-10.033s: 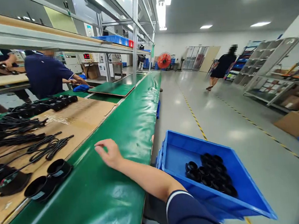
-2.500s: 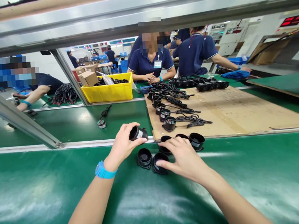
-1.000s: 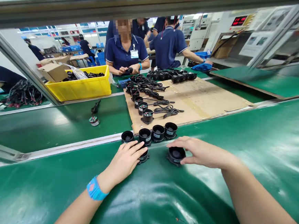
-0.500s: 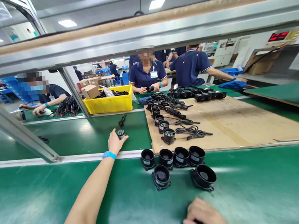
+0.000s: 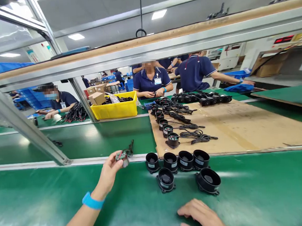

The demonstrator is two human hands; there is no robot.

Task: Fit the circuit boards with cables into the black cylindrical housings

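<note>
My left hand (image 5: 108, 173), with a blue band at the wrist, pinches a small round motor core with a green circuit board (image 5: 122, 159) between thumb and fingers. A black cable (image 5: 130, 149) trails from it on the far side. My right hand (image 5: 202, 216) rests low over the green surface, fingers and thumb apart, and nothing shows in it. Beyond it stand several round black housings, among them a large open one (image 5: 209, 179) and a smaller one (image 5: 166, 179). Others form a row behind, including one at its left end (image 5: 152, 162).
A cardboard sheet (image 5: 235, 127) bears housings fitted with boards (image 5: 173, 140) and coiled black cables (image 5: 198, 136). Behind stands a yellow bin (image 5: 114, 109). A metal post (image 5: 41, 135) rises at left, and a beam (image 5: 146, 52) crosses overhead. Co-workers (image 5: 152, 79) stand opposite.
My left hand has drawn the motor core with its cable toward me, off the far green strip. My right hand's fingers have spread. The view has tilted up slightly.
</note>
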